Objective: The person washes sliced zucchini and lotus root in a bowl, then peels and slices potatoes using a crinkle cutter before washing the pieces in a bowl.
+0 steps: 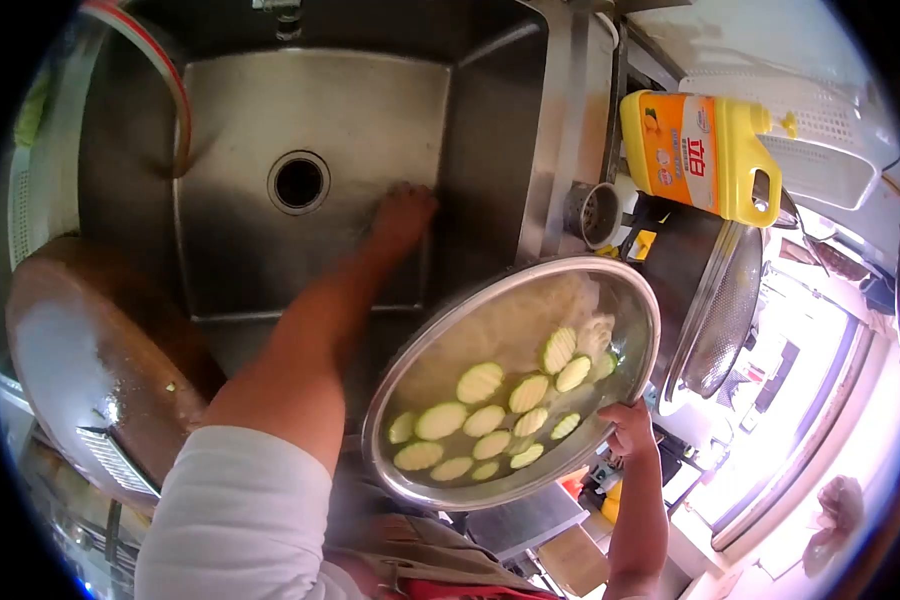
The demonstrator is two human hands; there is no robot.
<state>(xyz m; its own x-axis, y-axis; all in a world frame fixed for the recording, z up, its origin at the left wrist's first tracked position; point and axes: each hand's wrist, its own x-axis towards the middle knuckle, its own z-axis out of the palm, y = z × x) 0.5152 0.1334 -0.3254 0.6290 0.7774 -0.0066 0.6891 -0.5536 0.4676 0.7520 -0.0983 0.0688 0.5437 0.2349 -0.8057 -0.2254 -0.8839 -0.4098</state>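
Note:
My left hand (404, 214) reaches down to the floor of the steel sink (240, 260), right of the drain (299, 182). Its fingers look dark and blurred, so what they hold, if anything, does not show. With my right hand (630, 428) I grip the rim of a large metal basin (420, 365), the fingers wrapped round its right side. The basin is tilted at the sink's near right corner. Cloudy water and several ridged zucchini slices (440, 420) are in it.
A thick round chopping board (70, 350) leans at the left, with a slotted metal blade (117, 460) by it. A red-edged hose (175, 85) hangs into the sink. To the right stand a yellow detergent jug (690, 155), a metal cup (592, 215) and a perforated strainer (715, 320).

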